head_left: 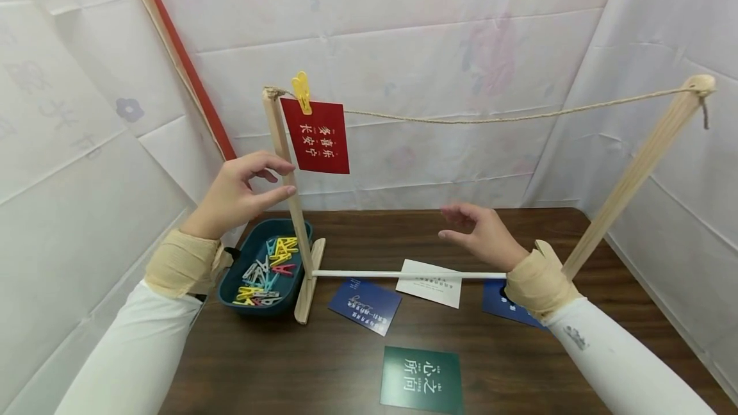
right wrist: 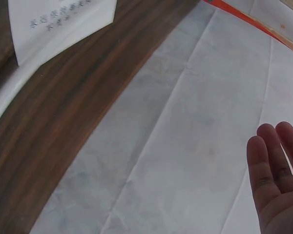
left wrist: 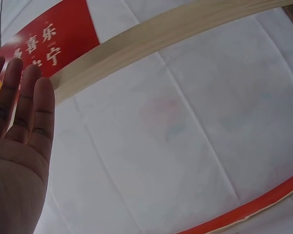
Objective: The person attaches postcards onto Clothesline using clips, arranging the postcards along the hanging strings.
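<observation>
A red card [head_left: 318, 138] hangs at the left end of a twine line [head_left: 461, 122], clipped by a yellow clothespin [head_left: 302, 92]. Just below and left of that card, my left hand [head_left: 239, 189] is raised beside the left wooden post [head_left: 280, 139], thumb and fingers apart with nothing between them. My right hand [head_left: 481, 232] hovers above the white card [head_left: 429, 283], its fingers loosely bent around air. In the left wrist view the red card [left wrist: 63, 39] shows beyond the fingertips. The right wrist view has the fingers [right wrist: 268, 161] at its right edge, holding nothing.
A dark teal bin [head_left: 230, 293] of assorted clothespins [head_left: 282, 250] sits left of the post's foot. Two blue cards [head_left: 366, 305] and a green card [head_left: 422, 378] lie on the brown table [head_left: 277, 370]. A white rod [head_left: 357, 273] joins the posts near the tabletop.
</observation>
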{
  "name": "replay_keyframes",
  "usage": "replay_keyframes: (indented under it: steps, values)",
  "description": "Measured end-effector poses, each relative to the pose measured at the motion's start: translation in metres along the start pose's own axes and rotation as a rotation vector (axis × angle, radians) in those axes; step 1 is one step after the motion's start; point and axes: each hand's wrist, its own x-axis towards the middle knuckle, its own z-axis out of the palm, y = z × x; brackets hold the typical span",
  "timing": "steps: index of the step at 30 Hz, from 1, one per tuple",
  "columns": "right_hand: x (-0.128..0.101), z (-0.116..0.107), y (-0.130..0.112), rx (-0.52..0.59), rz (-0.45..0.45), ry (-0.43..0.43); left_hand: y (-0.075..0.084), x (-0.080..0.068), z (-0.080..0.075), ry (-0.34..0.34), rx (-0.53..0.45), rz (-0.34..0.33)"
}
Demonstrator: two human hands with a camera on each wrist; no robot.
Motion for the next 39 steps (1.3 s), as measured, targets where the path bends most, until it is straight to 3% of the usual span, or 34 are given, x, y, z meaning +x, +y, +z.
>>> replay_keyframes:
  steps: [10,16,29,39]
  values:
    - [-0.015,0.016,0.019,-0.067,-0.006,-0.055,-0.020,-0.021,0.015,-0.039,0.013,-0.100]
    - [-0.023,0.025,0.029,-0.051,-0.003,-0.105,-0.034,-0.032,0.024,-0.053,-0.016,-0.130]
    - [-0.036,0.043,0.045,-0.086,0.019,-0.191,-0.053,-0.057,0.029,-0.095,-0.027,-0.290]
    - [-0.043,0.053,0.056,-0.097,0.016,-0.258,-0.074,-0.073,0.039,-0.148,0.020,-0.334]
